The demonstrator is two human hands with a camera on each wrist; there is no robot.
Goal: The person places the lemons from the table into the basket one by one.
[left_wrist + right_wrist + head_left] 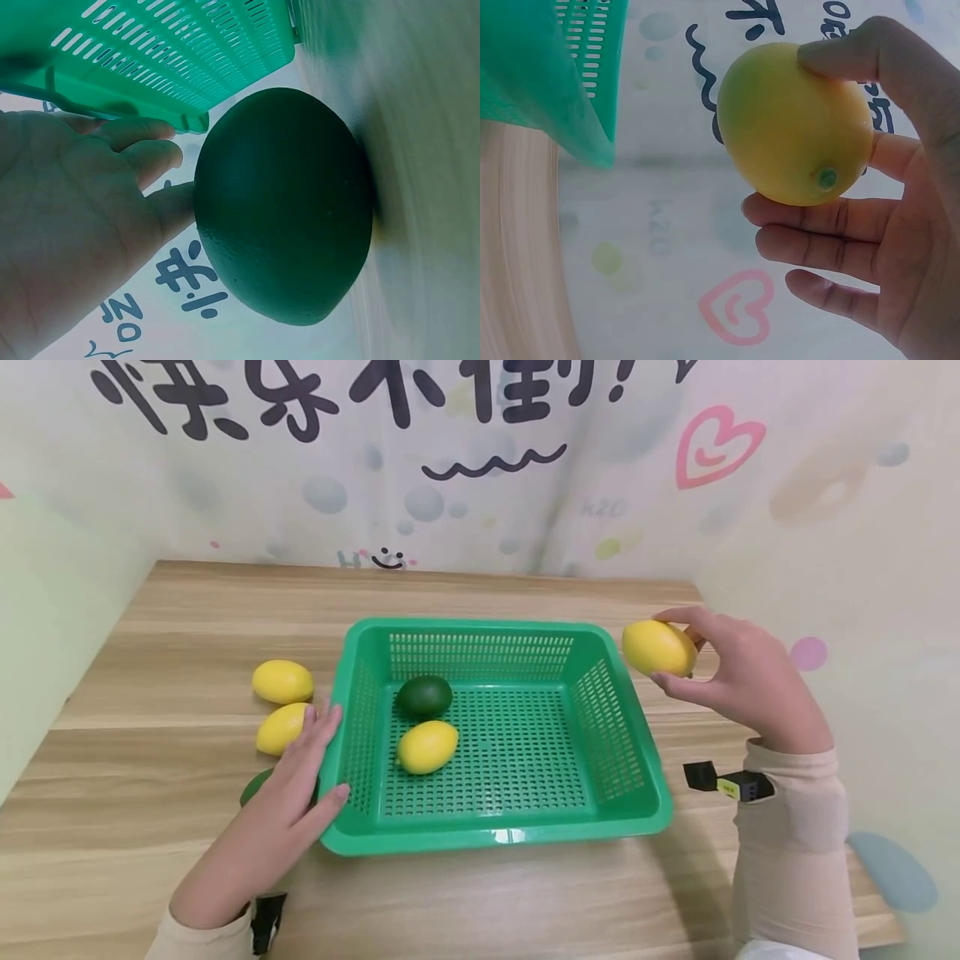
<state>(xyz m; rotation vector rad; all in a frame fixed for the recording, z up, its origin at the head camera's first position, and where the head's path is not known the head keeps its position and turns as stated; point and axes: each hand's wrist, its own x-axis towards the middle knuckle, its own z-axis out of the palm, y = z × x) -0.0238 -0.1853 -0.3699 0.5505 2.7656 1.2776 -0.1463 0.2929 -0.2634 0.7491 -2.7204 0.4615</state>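
My right hand (750, 672) pinches a yellow lemon (658, 648) between thumb and fingers, just beyond the right rim of the green basket (495, 839); the right wrist view shows this lemon (795, 124) held off the table. My left hand (288, 793) rests on the basket's left rim with its fingers fairly straight. Inside the basket, toward the left, lie a dark green fruit (424, 696) and a lemon (427, 747). Close to the left hand in its wrist view is a large dark green fruit (283, 206), partly hidden under the hand in the head view.
Two more lemons lie on the wooden table left of the basket, one farther back (282, 682) and one (281, 729) beside the left fingers. A printed cloth wall (495, 518) stands behind the table, with pale walls at both sides.
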